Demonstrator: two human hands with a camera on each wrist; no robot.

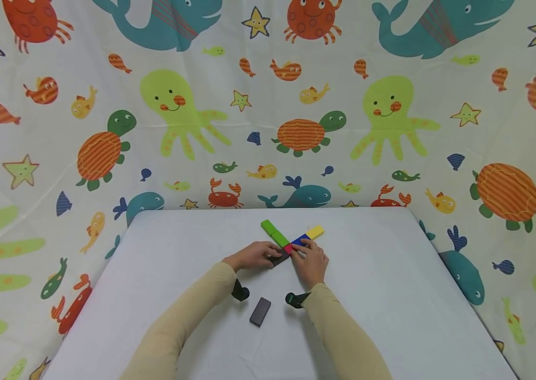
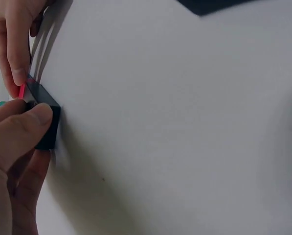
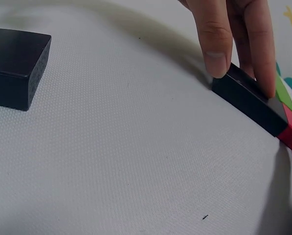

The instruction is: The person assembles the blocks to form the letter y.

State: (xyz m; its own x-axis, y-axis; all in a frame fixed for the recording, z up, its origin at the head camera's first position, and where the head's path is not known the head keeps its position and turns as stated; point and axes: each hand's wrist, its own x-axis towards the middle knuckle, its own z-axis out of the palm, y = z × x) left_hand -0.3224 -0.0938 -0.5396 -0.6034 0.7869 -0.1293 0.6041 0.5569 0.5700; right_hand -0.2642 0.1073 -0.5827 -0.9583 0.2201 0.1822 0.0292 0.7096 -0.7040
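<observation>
Several coloured blocks form a crossed shape on the white table (image 1: 367,264). My left hand (image 1: 258,254) pinches a dark grey block (image 3: 246,100) at the near left arm of the shape, thumb on one side and fingers over the top. That block's end meets a small red block (image 3: 290,128) at the centre. My right hand (image 1: 312,263) grips the blue block (image 1: 299,240), its thumb tip close by the red block. A yellow block (image 1: 315,231) continues outward from the blue one. Two green blocks (image 1: 274,232) run to the far left.
A second dark grey block (image 1: 260,312) lies alone nearer to me, between my forearms; the right wrist view also shows this loose block (image 3: 18,68). A printed sea-animal cloth (image 1: 258,95) hangs behind the table's back edge and along its sides.
</observation>
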